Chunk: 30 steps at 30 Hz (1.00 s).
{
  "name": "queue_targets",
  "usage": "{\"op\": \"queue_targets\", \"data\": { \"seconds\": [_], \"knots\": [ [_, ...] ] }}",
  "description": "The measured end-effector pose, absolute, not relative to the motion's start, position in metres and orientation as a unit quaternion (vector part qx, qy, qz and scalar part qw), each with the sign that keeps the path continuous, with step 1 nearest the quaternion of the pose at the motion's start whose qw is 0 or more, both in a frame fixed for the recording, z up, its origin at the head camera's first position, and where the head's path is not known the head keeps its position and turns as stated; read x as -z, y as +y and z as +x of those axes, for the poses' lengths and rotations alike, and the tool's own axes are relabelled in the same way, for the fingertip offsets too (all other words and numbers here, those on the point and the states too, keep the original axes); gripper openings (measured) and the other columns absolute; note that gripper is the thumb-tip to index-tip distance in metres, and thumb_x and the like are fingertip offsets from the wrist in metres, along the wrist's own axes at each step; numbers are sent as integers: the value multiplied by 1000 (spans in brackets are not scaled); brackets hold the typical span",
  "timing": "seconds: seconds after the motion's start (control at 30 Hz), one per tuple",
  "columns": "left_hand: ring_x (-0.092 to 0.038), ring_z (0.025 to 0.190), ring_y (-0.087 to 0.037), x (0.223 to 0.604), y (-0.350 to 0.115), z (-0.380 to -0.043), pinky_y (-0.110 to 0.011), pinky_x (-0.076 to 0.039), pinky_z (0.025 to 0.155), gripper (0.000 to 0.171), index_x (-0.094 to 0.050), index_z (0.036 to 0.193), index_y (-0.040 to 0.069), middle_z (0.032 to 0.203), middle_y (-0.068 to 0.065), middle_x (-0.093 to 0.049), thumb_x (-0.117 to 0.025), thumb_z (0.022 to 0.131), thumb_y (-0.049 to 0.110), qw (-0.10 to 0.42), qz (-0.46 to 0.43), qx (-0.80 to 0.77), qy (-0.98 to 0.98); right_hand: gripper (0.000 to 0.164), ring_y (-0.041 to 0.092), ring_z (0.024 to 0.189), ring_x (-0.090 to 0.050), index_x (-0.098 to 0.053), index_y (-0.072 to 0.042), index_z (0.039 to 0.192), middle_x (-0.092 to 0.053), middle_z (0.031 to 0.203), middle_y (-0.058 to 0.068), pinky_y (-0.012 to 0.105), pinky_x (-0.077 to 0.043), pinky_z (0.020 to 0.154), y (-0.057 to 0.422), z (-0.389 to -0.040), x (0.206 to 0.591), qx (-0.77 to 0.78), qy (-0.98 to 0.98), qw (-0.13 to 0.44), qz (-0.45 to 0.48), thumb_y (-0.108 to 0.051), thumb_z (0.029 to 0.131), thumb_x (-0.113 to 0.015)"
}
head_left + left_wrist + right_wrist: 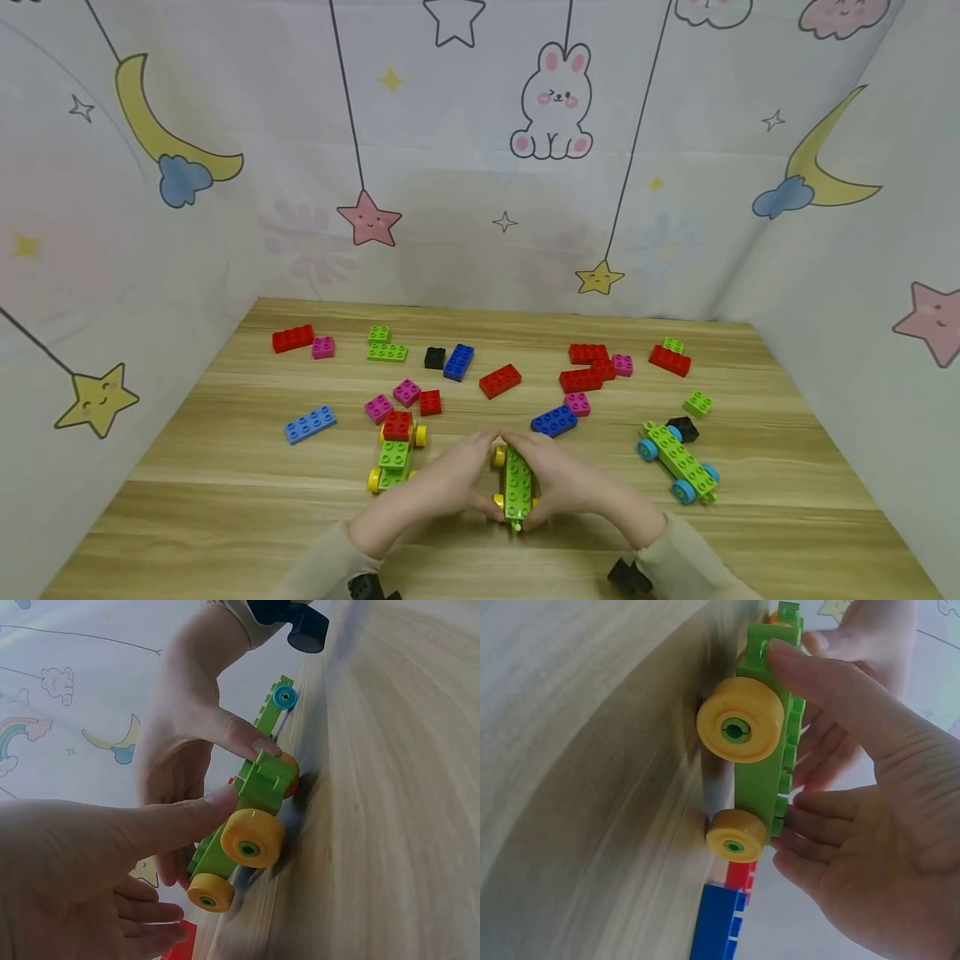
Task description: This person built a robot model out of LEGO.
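A green toy-car base [517, 483] with studs on top and yellow wheels [739, 720] stands on the table in front of me, its hitch end towards me. My left hand [455, 477] holds it from the left, the thumb [202, 814] at the near end. From the right, my right hand [558, 475] holds the same base, with its thumb [810, 671] on the near end and fingers towards the far end. In the head view the fingertips of both hands meet over the far end. Part of the wheels is hidden by the hands.
Left of my hands stands another yellow-wheeled car [393, 457] with green and red bricks stacked on it. To the right is a green base [678, 457] with blue wheels, beside a black brick [684, 428]. Several loose bricks, including a dark blue one [554, 421], lie further back.
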<state>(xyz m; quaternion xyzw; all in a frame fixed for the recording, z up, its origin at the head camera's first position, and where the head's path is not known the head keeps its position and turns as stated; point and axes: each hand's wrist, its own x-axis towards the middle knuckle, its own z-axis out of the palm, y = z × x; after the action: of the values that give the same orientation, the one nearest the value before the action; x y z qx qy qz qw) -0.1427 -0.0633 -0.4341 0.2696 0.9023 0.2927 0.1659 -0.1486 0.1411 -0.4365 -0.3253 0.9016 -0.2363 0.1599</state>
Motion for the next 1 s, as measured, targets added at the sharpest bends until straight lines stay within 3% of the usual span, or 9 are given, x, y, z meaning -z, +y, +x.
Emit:
{"op": "queue_targets", "data": {
  "seconds": [0.47,0.67,0.77,1.0],
  "knots": [
    [-44,135,-36,439,-65,-145,-49,-39,111,100,-37,146,-4,148,-21,-43,-89,69,33,178,263,-283,905,109,31,134,-44,-36,2,147,-45,148,14,50,-39,110,140,-149,437,236,901,179,-319,-24,59,-94],
    [-43,136,-34,439,-65,-144,-47,-38,111,102,-35,148,-2,150,-18,-42,-88,69,35,181,274,-279,903,109,39,139,-37,-33,5,148,-39,151,21,57,-35,111,146,-147,434,266,893,179,-315,-26,62,-93],
    [-42,138,-32,438,-64,-145,-47,-37,113,103,-33,150,1,152,-16,-40,-87,70,36,181,281,-278,900,108,44,140,-33,-32,6,147,-37,151,26,61,-33,110,152,-149,431,279,893,167,-311,-27,64,-93],
    [-40,140,-30,438,-63,-145,-46,-36,113,102,-34,151,4,154,-13,-38,-88,69,36,190,295,-277,895,99,45,134,-41,-37,5,146,-44,147,24,61,-38,106,174,-158,422,288,904,107,-296,-28,68,-90]
  ]
}}
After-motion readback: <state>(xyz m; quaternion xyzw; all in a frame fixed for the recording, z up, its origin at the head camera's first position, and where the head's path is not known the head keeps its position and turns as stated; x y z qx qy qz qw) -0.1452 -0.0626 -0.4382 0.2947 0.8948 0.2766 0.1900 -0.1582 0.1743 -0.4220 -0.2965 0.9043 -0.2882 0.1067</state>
